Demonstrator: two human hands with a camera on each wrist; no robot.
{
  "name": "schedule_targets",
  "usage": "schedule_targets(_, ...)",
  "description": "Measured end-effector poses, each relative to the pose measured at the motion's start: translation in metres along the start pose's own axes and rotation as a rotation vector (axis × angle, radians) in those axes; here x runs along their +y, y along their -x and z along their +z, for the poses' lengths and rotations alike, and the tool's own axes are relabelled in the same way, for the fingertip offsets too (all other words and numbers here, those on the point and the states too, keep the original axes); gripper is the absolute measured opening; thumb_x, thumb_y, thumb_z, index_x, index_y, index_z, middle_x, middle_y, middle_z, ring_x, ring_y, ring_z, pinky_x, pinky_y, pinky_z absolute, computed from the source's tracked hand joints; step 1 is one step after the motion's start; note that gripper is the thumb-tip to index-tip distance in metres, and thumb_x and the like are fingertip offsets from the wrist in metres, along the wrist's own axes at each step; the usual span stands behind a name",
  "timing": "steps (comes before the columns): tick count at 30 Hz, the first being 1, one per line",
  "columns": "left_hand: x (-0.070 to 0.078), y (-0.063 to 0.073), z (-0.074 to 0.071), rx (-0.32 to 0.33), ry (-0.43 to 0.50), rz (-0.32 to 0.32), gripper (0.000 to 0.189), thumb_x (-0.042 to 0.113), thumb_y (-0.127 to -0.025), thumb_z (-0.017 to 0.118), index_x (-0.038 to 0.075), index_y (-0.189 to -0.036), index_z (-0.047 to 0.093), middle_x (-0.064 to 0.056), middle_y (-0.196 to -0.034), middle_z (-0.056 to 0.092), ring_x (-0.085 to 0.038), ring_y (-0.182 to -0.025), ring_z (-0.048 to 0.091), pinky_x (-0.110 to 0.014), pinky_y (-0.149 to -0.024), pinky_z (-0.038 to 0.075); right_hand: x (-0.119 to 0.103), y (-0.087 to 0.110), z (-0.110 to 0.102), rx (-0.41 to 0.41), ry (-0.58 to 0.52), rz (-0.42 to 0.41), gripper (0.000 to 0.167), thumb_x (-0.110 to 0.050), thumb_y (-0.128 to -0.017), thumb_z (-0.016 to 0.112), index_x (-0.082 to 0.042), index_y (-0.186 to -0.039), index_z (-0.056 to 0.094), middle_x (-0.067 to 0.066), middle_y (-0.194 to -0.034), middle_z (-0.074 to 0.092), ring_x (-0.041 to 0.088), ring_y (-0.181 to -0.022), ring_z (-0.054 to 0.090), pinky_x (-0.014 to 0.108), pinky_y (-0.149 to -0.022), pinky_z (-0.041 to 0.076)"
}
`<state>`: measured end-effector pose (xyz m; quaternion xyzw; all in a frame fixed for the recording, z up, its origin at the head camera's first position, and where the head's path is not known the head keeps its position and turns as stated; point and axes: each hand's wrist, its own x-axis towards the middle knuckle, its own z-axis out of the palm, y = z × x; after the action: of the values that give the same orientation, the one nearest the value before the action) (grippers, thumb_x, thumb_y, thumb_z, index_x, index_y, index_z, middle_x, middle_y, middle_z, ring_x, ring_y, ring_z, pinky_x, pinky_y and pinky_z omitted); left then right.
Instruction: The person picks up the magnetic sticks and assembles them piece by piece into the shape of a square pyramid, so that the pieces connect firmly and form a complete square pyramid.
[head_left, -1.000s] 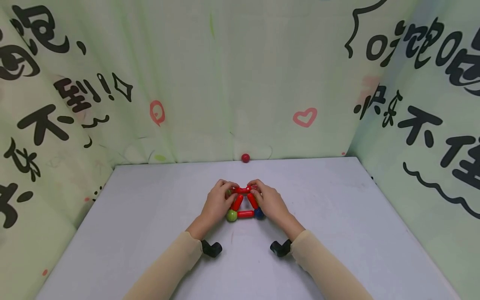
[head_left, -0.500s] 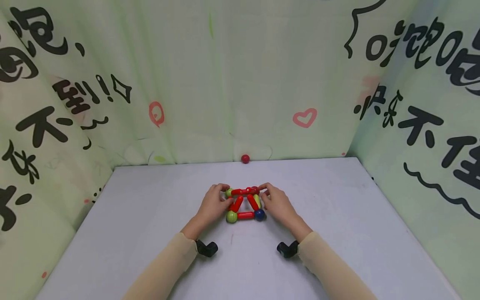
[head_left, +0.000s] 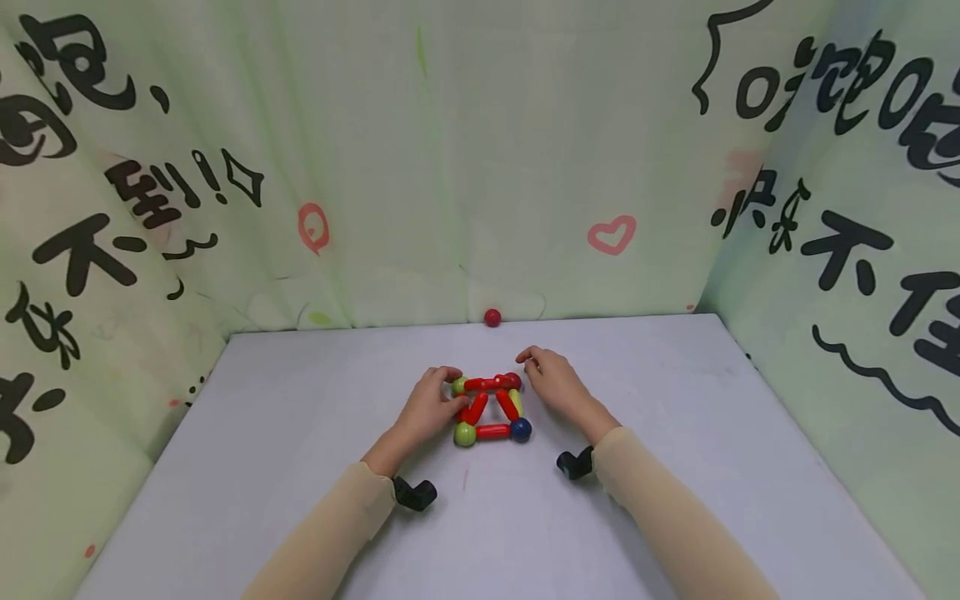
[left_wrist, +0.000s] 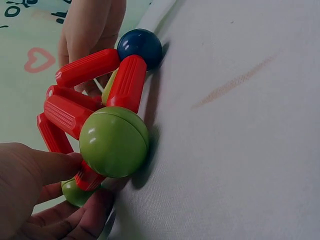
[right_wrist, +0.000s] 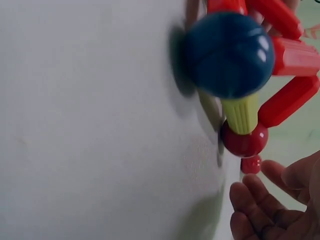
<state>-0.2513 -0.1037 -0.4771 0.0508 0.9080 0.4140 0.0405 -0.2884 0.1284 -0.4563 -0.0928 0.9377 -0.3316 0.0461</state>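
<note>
A frame of red magnetic building rods [head_left: 492,432] and coloured balls stands on the white table. Its front corners are a green ball [head_left: 465,434] and a blue ball [head_left: 521,429]; a second green ball [left_wrist: 80,192] and a dark red ball [right_wrist: 245,139] sit at the back. Along the right side runs a yellow rod [right_wrist: 241,115]. My left hand [head_left: 429,406] holds the frame's left side, thumb on a red rod, fingers by the back green ball. Just right of the dark red ball, my right hand [head_left: 557,383] hovers with loosely bent fingers, holding nothing.
A loose red ball [head_left: 492,317] lies at the table's far edge, against the pale green curtain [head_left: 480,167]. Curtains with black writing rise at the left and right of the table [head_left: 315,500]. Each wrist carries a small black camera [head_left: 416,495].
My right hand has let go of the frame's back right corner and moved off to the right, then slightly away from me. The left hand has shifted slightly and stays at the left side.
</note>
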Motion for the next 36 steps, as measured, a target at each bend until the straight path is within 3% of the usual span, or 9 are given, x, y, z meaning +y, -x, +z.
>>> schedule_targets(8, -0.003, 0.000, -0.001, -0.006, -0.013, 0.012, 0.046, 0.017, -0.095, 0.075, 0.005, -0.136, 0.058, -0.013, -0.132, 0.057, -0.019, -0.088, 0.055, -0.032, -0.082, 0.056, 0.001, -0.033, -0.001, -0.090, 0.111, -0.082, 0.033, -0.010, -0.108, 0.043, -0.002, -0.136, 0.059, 0.021, -0.139, 0.056, 0.036, -0.128, 0.056, 0.051, -0.113, 0.045)
schedule_targets(16, -0.001, -0.001, -0.001, -0.015, -0.023, 0.002, 0.045, 0.017, -0.095, 0.075, 0.005, -0.136, 0.058, -0.013, -0.131, 0.058, -0.019, -0.091, 0.055, -0.033, -0.083, 0.055, -0.009, -0.064, -0.005, -0.208, 0.352, -0.139, 0.051, -0.008, -0.107, 0.039, -0.006, -0.158, 0.040, 0.015, -0.166, 0.033, 0.044, -0.147, 0.041, 0.061, -0.119, 0.034)
schedule_targets(22, -0.001, -0.001, -0.001, -0.020, -0.030, 0.035, 0.045, 0.016, -0.096, 0.074, 0.004, -0.136, 0.058, -0.014, -0.132, 0.058, -0.020, -0.091, 0.056, -0.034, -0.085, 0.055, -0.009, -0.082, -0.001, -0.272, 0.333, -0.163, 0.059, -0.010, -0.107, 0.039, -0.015, -0.165, 0.026, 0.005, -0.174, 0.014, 0.037, -0.158, 0.023, 0.058, -0.125, 0.019)
schedule_targets(25, -0.001, -0.002, 0.002, -0.028, -0.033, 0.046, 0.045, 0.017, -0.096, 0.074, 0.004, -0.136, 0.058, -0.014, -0.133, 0.058, -0.020, -0.092, 0.056, -0.035, -0.087, 0.056, -0.005, -0.086, -0.001, -0.241, 0.289, -0.163, 0.056, -0.011, -0.107, 0.040, -0.018, -0.163, 0.033, 0.008, -0.171, 0.024, 0.038, -0.153, 0.034, 0.057, -0.124, 0.026)
schedule_targets(29, 0.000, -0.002, 0.001, -0.031, -0.042, 0.035, 0.047, 0.017, -0.096, 0.074, 0.005, -0.138, 0.057, -0.014, -0.134, 0.057, -0.020, -0.093, 0.056, -0.035, -0.086, 0.056, -0.002, -0.084, -0.004, -0.140, 0.188, -0.126, 0.049, -0.018, -0.106, 0.051, -0.022, -0.155, 0.044, 0.017, -0.149, 0.038, 0.038, -0.126, 0.057, 0.054, -0.111, 0.047)
schedule_targets(33, 0.001, -0.002, -0.002, -0.024, -0.049, 0.028, 0.048, 0.018, -0.096, 0.074, 0.005, -0.139, 0.057, -0.014, -0.134, 0.057, -0.021, -0.094, 0.055, -0.035, -0.085, 0.056, 0.002, -0.079, -0.006, -0.139, 0.195, -0.145, 0.050, -0.021, -0.102, 0.063, -0.021, -0.151, 0.051, 0.018, -0.147, 0.043, 0.035, -0.115, 0.061, 0.053, -0.106, 0.050)
schedule_targets(36, -0.002, -0.002, -0.001, -0.022, -0.055, 0.025, 0.047, 0.018, -0.096, 0.074, 0.005, -0.139, 0.057, -0.013, -0.134, 0.057, -0.020, -0.093, 0.056, -0.034, -0.084, 0.056, 0.005, -0.074, -0.006, -0.166, 0.199, -0.190, 0.037, -0.015, -0.100, 0.065, -0.013, -0.137, 0.061, 0.017, -0.135, 0.057, 0.032, -0.113, 0.059, 0.049, -0.104, 0.051)
